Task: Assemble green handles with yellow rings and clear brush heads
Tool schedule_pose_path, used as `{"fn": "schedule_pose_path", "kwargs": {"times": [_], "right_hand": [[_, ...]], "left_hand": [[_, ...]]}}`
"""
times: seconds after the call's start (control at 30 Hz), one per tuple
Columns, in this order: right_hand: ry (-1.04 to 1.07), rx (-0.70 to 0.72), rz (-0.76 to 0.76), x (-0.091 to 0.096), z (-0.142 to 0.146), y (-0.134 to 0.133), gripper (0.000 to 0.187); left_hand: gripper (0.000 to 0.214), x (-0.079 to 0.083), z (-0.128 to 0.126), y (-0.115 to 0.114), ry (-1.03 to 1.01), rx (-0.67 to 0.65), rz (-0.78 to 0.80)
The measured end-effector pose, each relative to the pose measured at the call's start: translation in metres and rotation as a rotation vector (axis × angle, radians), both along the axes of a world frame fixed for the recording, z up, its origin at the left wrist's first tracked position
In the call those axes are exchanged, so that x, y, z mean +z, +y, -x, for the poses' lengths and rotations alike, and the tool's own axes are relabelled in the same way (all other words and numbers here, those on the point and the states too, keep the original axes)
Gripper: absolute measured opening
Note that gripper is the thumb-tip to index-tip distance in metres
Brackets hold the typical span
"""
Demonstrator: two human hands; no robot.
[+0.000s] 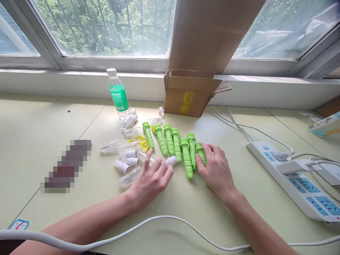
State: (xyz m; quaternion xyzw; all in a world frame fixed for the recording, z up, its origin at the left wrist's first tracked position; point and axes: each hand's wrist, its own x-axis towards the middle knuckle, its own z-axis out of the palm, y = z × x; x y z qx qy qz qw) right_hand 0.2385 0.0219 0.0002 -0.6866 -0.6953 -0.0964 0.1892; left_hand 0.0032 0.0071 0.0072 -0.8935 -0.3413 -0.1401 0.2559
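My left hand rests on the table with its fingers curled round a clear tube with a white cap. My right hand lies over the rightmost green ridged plastic piece, fingers closing on it. Several more green ridged pieces lie in a row between and beyond my hands. Clear tubes with white caps and yellow rings are scattered to the left.
A green-labelled water bottle and an open cardboard box stand by the window sill. A white power strip with plugs lies at right. A white cable crosses the near table. A blurred dark object lies at left.
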Motion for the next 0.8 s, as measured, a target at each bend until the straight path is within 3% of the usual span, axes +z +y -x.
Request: {"fn": "schedule_pose_path", "kwargs": {"times": [0.43, 0.8], "right_hand": [[-0.008, -0.009, 0.003, -0.0008, -0.0007, 0.0008, 0.039], [0.002, 0.032, -0.042, -0.0054, -0.0044, 0.0027, 0.036]], "left_hand": [[0.028, 0.0001, -0.0005, -0.0002, -0.022, -0.033, -0.021], [0.026, -0.0026, -0.0009, -0.0024, -0.209, -0.06, -0.044]]}}
